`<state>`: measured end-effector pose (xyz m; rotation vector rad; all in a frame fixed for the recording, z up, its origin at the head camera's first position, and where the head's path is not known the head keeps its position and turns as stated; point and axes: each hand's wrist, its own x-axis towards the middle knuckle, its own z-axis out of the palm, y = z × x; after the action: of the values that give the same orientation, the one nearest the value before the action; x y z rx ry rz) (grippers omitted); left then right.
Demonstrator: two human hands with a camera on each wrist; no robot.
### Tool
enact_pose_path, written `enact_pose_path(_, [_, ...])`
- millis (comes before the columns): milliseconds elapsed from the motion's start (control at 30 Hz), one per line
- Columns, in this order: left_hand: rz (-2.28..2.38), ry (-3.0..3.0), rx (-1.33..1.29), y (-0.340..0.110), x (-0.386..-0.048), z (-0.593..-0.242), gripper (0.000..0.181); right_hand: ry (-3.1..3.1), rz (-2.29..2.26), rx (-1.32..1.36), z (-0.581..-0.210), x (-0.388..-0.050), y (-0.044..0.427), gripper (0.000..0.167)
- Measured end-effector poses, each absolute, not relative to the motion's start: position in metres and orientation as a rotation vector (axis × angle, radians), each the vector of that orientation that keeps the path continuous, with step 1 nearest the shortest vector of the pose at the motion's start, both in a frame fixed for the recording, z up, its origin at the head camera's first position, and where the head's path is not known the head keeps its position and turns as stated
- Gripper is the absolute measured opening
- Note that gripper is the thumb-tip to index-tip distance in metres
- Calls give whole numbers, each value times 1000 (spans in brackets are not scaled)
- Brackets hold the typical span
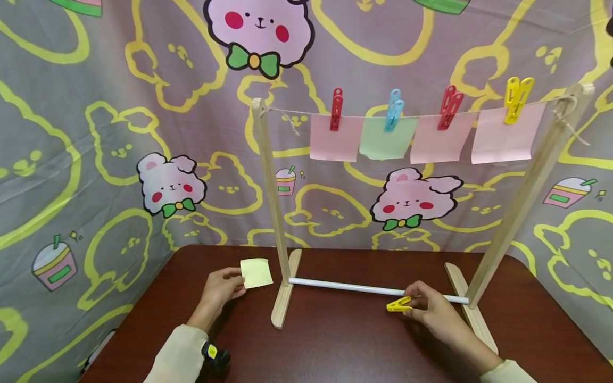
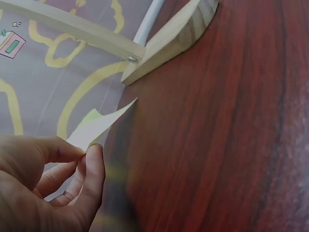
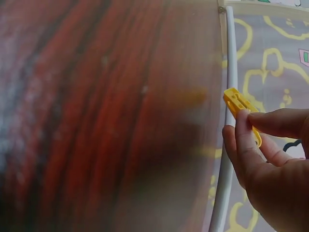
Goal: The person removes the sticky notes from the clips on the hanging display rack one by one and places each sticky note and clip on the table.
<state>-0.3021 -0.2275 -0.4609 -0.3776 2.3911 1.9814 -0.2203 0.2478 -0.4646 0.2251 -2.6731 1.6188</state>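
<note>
Between thumb and fingers my left hand (image 1: 221,291) pinches a yellow sticky note (image 1: 256,273) by its edge, left of the rack's left foot. The left wrist view shows the note (image 2: 94,128) nearly edge-on, its far corner sticking out past the fingertips. A yellow clothespin (image 1: 399,304) is pinched in my right hand (image 1: 438,314), in front of the white crossbar. Above, a string (image 1: 297,111) tied between two wooden posts carries pink notes (image 1: 335,139) and a green note (image 1: 387,139), hung by red clothespins (image 1: 337,109), a blue clothespin (image 1: 394,110) and a yellow clothespin (image 1: 517,100).
The wooden rack stands on the dark red-brown table (image 1: 345,340), with a left post (image 1: 272,191), a right post (image 1: 522,207), wooden feet (image 1: 282,303) and a low white crossbar (image 1: 349,288). Behind hangs a grey patterned curtain (image 1: 230,159). A dark wrist device (image 1: 216,359) sits beside the left sleeve.
</note>
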Motion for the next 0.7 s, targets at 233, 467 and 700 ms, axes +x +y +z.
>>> enact_pose_path(233, [1939, 2413, -400, -228, -303, -465, 34, -2731, 1563, 177, -470, -225, 249, 29])
enact_pose_path(467, [1950, 2406, -409, -228, -302, -468, 33, -2764, 1452, 174, -474, -228, 248, 29])
enact_pose_path(700, [1952, 2411, -418, -229, -304, -470, 32, -2826, 1190, 140, -473, -228, 247, 32])
